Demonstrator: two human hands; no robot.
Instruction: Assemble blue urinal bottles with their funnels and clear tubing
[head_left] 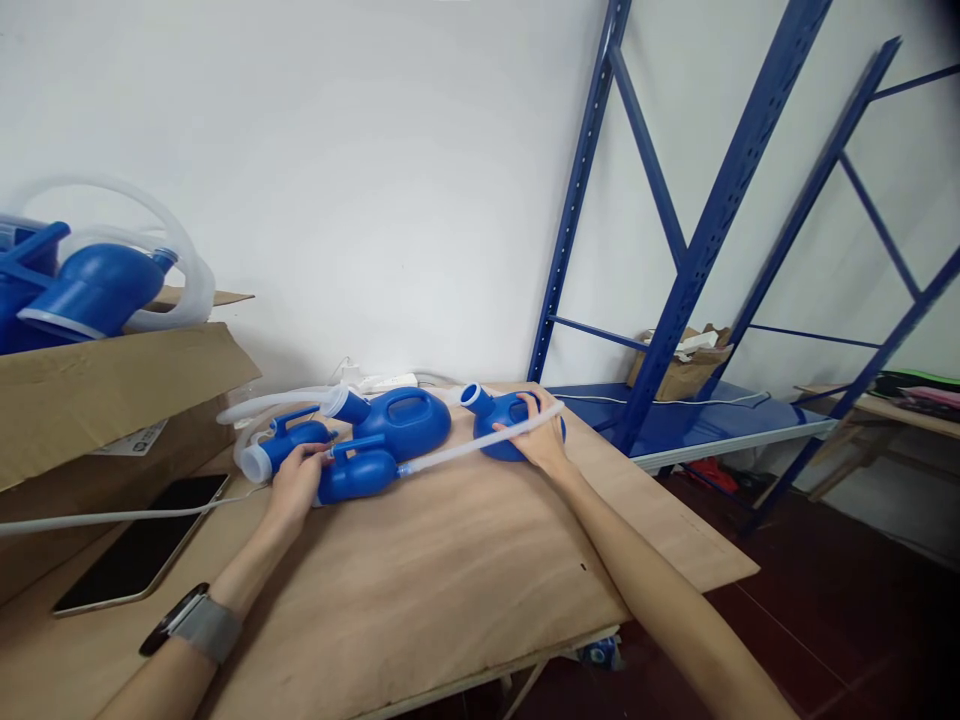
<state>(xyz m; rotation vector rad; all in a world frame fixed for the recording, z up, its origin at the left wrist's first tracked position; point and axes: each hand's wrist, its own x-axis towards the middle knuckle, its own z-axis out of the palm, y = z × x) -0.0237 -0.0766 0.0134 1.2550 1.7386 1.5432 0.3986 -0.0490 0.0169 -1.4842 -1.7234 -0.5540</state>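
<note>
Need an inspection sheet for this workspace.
Surface: wooden tabletop, small dark mark toward the front.
Job items: near blue bottle with white tube; right blue bottle; large blue bottle and small blue bottle behind.
Clutter: phone; cardboard box with more blue bottles.
Hands: left hand at near blue bottle's left end; right hand on right blue bottle; exact grips unclear.
Cables: pale cord across phone; white cord on blue shelf.
Surroundings: white wall, blue rack.

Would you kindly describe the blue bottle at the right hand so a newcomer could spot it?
Find the wooden tabletop, then follow it toward the blue shelving. The bottle there, at the right hand, is the rightmost on the tabletop.
</note>
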